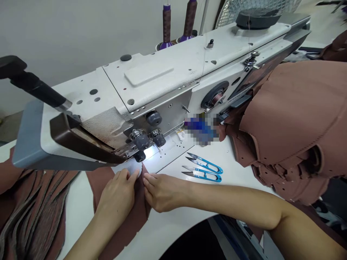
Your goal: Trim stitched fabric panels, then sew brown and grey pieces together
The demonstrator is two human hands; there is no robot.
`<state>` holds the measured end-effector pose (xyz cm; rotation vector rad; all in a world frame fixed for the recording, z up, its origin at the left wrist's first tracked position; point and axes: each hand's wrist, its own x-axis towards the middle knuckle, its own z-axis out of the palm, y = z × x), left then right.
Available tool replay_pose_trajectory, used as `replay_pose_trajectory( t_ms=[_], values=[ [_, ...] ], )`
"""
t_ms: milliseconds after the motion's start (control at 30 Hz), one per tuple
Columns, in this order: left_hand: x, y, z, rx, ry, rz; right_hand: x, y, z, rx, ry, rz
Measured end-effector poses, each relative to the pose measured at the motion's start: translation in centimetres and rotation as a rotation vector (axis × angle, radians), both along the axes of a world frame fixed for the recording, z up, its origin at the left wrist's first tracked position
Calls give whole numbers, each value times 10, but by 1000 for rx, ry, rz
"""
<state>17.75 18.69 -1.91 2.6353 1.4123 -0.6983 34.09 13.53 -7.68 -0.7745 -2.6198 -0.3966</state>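
Under the head of a white sewing machine [159, 76] lies a reddish-brown leather piece [126, 231], with a pale grey piece [130, 168] on top near the lit needle area. My left hand [119, 189] presses on the pale piece, its thumb and fingers close together at the edge. Just right of it, my right hand [157, 191] has its fingers closed at the brown leather's right edge. Whether the fingers of either hand pinch the material or only rest on it is hard to make out.
Two blue thread snips [207, 175] lie right of my hands. Brown leather pieces are stacked at the left [35, 213] and heaped at the right [295, 119]. Thread spools [166, 25] and a fan [230, 11] stand behind the machine.
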Motion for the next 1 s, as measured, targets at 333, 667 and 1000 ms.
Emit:
replay_pose_trajectory(
  t_ms=[333,667,1000],
  values=[
    [9,-2,-1,5,-82,12,-4,3,-4,74,13,-51],
    [13,-4,-12,87,-191,-82,-6,-2,-10,147,-2,-86],
    [14,6,-25,95,-305,-90,-10,8,-13,118,7,-133]
  ],
)
